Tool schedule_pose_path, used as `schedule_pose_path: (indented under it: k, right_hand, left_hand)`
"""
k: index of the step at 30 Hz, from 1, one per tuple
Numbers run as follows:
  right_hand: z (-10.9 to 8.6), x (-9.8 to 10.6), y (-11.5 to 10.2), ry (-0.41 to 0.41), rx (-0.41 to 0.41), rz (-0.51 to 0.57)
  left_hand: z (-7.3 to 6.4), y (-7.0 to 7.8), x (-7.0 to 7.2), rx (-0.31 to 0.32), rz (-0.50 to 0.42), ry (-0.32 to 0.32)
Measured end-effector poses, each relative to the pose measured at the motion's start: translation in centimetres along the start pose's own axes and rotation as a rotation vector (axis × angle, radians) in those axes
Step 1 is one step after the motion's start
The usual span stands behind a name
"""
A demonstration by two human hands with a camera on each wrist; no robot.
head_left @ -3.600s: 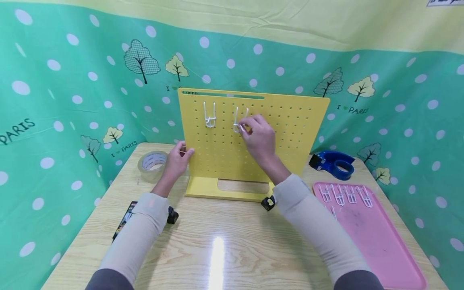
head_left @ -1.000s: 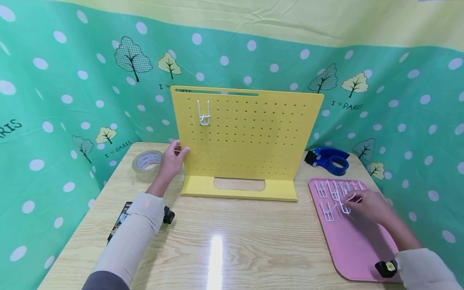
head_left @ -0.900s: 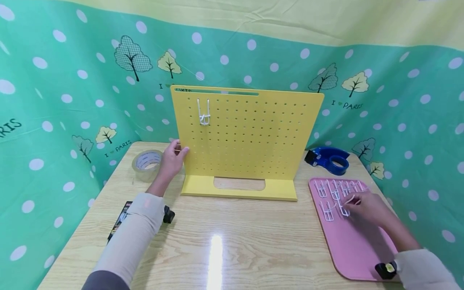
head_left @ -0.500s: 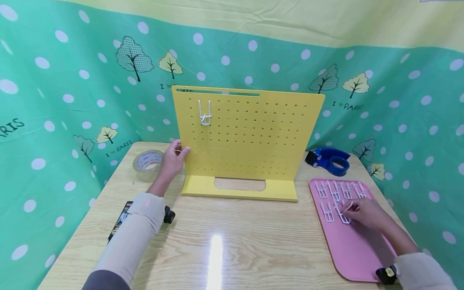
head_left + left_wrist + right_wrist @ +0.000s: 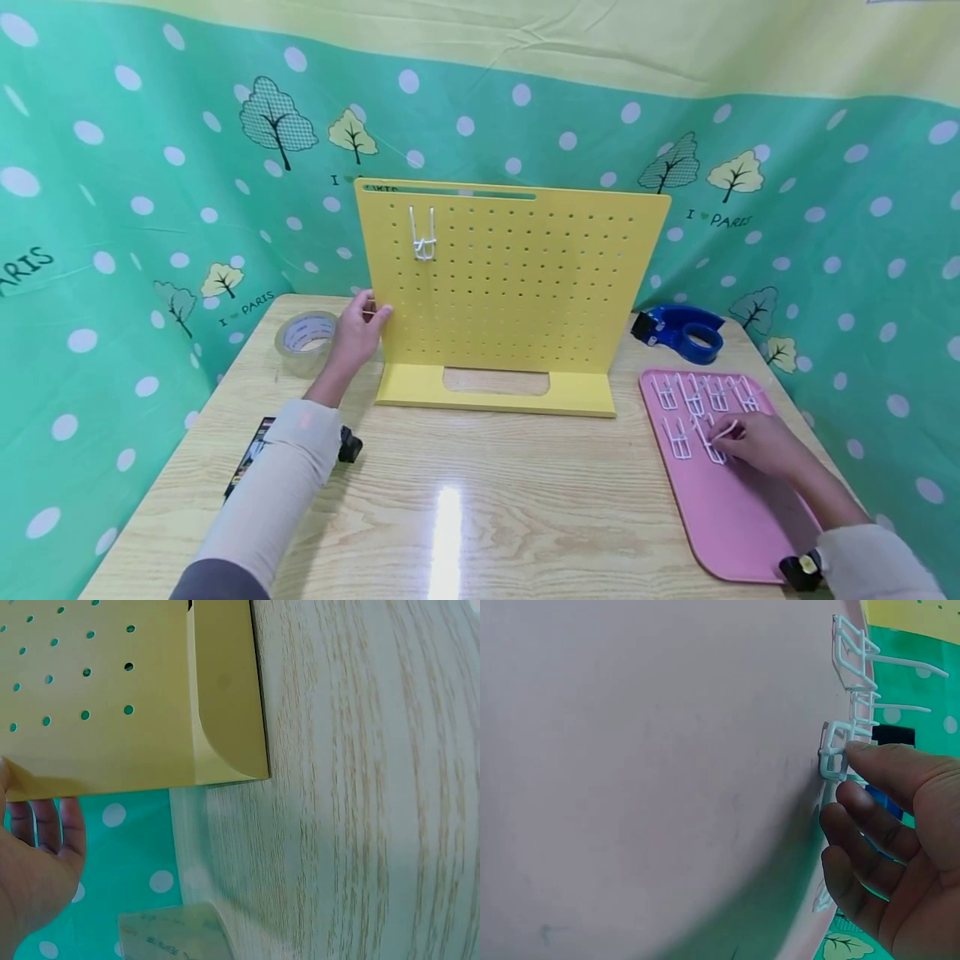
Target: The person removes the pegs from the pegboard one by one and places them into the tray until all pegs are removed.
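A yellow pegboard (image 5: pixel 510 325) stands upright on its base in the head view. My left hand (image 5: pixel 357 330) grips its left edge, thumb in front and fingers behind, as the left wrist view also shows. One white wire hook (image 5: pixel 424 247) hangs at the board's upper left. Over the pink tray (image 5: pixel 742 533) on the right, my right hand (image 5: pixel 761 442) pinches another wire hook (image 5: pixel 831 752) between thumb and index finger. That hook lies close on the tray, beside a single hook (image 5: pixel 679 442) and below a row of several hooks (image 5: pixel 718 396).
Behind the tray sits a blue tape dispenser (image 5: pixel 681 331). A roll of clear tape (image 5: pixel 306 340) stands left of the board, near my left hand. A dark flat box (image 5: pixel 247 458) lies partly under the left sleeve. A green dotted cloth (image 5: pixel 465 125) hangs behind the table.
The second hook has come off the board, and my right hand has carried it to the tray, lowering it beside the single hook. The left hand keeps its grip on the board.
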State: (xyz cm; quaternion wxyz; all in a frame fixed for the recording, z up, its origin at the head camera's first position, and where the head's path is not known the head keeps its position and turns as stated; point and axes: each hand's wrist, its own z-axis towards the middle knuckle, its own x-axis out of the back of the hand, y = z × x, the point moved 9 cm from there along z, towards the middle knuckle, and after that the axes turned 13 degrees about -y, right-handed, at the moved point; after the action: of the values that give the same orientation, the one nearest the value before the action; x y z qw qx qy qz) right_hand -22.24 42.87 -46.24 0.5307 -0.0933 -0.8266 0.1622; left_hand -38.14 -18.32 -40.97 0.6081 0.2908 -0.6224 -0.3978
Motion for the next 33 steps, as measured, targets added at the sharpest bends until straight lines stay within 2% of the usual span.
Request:
schedule_pose_path:
  k: [8, 12, 16, 19, 25, 29, 33]
  right_hand:
    - [-0.4, 0.8, 0.4, -0.011, -0.038, -0.009]
    - [-0.8, 2.4, 0.2, 0.053, -0.027, -0.048]
    - [-1.1, 4.0, -0.6, 0.103, 0.024, -0.047]
    - [-1.2, 5.2, -1.4, 0.123, 0.062, -0.044]
    - [-0.9, 7.2, -3.4, 0.157, 0.046, -0.046]
    - [-0.1, 7.9, -5.3, 0.16, 0.026, -0.035]
    - [0.9, 8.0, -7.8, 0.179, 0.048, -0.032]
  left_hand:
    - [0.0, 0.1, 0.0, -0.007, 0.011, 0.002]
    - [0.0, 0.1, 0.1, -0.007, 0.017, 0.006]
    - [0.0, 0.1, 0.1, -0.003, 0.019, 0.007]
    - [0.1, 0.0, 0.0, -0.003, 0.02, 0.006]
    - [0.2, -0.1, 0.0, -0.01, 0.009, 0.001]
    - [0.2, -0.2, 0.0, -0.008, 0.0, -0.002]
    - [0.2, -0.2, 0.0, -0.006, 0.002, 0.003]
